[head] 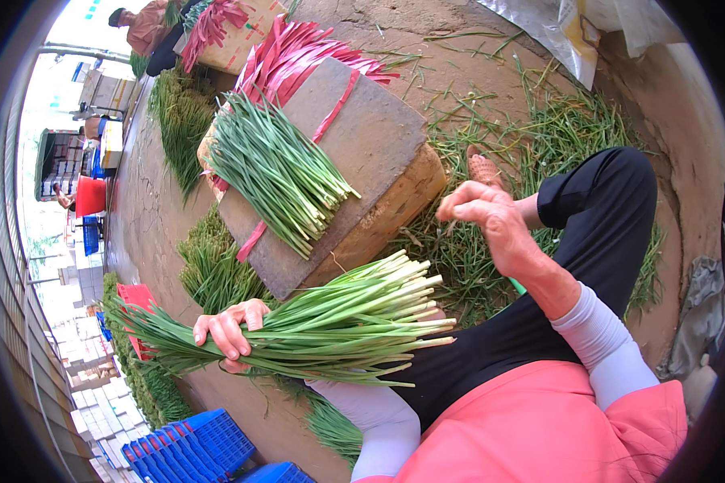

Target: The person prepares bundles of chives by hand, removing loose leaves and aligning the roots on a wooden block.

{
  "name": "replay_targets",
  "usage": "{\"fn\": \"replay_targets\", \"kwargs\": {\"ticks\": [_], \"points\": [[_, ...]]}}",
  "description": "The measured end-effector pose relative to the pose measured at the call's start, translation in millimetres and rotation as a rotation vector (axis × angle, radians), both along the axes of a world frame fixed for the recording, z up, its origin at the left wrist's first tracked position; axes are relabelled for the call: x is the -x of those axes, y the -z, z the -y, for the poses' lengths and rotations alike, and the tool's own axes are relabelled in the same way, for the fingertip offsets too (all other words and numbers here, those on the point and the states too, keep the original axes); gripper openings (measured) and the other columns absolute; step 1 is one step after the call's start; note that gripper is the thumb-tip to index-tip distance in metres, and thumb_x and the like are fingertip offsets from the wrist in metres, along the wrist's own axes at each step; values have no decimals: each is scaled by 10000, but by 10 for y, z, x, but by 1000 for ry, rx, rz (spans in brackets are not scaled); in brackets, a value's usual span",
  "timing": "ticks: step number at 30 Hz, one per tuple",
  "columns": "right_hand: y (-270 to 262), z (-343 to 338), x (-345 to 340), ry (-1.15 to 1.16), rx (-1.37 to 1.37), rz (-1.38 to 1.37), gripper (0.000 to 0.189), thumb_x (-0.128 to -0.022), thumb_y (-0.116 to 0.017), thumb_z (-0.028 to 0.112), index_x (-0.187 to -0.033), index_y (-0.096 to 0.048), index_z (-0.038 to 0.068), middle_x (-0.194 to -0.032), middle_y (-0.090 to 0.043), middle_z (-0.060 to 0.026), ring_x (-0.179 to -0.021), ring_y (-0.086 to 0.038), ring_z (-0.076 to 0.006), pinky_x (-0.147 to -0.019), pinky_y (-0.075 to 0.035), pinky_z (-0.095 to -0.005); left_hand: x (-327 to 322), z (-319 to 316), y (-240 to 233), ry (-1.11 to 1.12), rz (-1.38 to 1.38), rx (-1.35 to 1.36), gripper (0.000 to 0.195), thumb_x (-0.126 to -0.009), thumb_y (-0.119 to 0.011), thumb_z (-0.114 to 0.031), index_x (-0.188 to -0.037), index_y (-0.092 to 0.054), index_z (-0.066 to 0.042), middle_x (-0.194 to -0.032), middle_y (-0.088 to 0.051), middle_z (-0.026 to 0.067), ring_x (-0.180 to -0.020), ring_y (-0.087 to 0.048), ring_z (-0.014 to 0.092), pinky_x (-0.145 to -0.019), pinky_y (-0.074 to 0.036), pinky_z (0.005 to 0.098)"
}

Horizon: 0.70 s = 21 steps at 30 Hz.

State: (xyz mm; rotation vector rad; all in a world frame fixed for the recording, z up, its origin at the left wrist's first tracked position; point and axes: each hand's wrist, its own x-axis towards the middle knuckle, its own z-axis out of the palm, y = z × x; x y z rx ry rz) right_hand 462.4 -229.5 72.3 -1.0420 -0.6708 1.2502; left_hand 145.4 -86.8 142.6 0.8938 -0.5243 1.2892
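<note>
My left hand is closed around the leafy part of a bundle of green garlic chives, whose pale cut ends fan out over my lap. My right hand is raised to the right of those ends, fingers bent; whether anything thin is between them cannot be told. In front of me, a smaller bunch of chives lies on a block with a grey top. A red strap runs across that top, partly under the bunch. Many red strips lie at the block's far end.
Loose trimmings cover the ground around my foot. Heaps of uncut greens lie left of the block. Blue plastic crates stand at the lower left. Another person sits at the far upper left beside a box. White sheeting hangs upper right.
</note>
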Motion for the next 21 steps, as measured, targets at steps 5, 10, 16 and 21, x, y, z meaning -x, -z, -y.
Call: {"fn": "replay_targets", "kwargs": {"ticks": [5, 10, 16, 21], "points": [[-367, 222, 223, -264, 200, -200, 321, -743, -573, 60, -1050, -623, -18, -1246, -593, -112, -1192, -515, -219, -1041, -362, -340, -71, 16, 0, -50, -44, 7, 407, -838, -607, -83, -1223, -481, -108, -798, -557, -59, -753, -540, 82, -790, -415, 340], [-414, 188, 534, -291, 318, -439, 338, -847, -574, 24, -1183, -564, -9, -1284, -563, -94, -1102, -569, -172, -990, -433, -324, -86, 60, -76, -72, -95, -12, 381, -842, -604, -84, -1208, -502, -107, -791, -557, -49, -747, -535, 93, -768, -432, 355], [-342, 225, 635, -119, 331, -464, 387, -859, -590, 35, -1241, -535, 13, -1257, -571, -88, -1066, -586, -162, -924, -489, -327, -35, 59, -90, -99, -148, -35, 407, -830, -621, -75, -1218, -501, -107, -781, -559, -52, -740, -535, 91, -779, -447, 355], [-435, 204, 631, -278, 326, -602, 539, -858, -616, 54, -1374, -463, 26, -1220, -602, -72, -1047, -614, -170, -806, -573, -354, -53, 36, -93, -52, -140, -81, 401, -849, -631, -89, -1227, -497, -103, -800, -576, -47, -747, -547, 93, -814, -472, 380]]}}
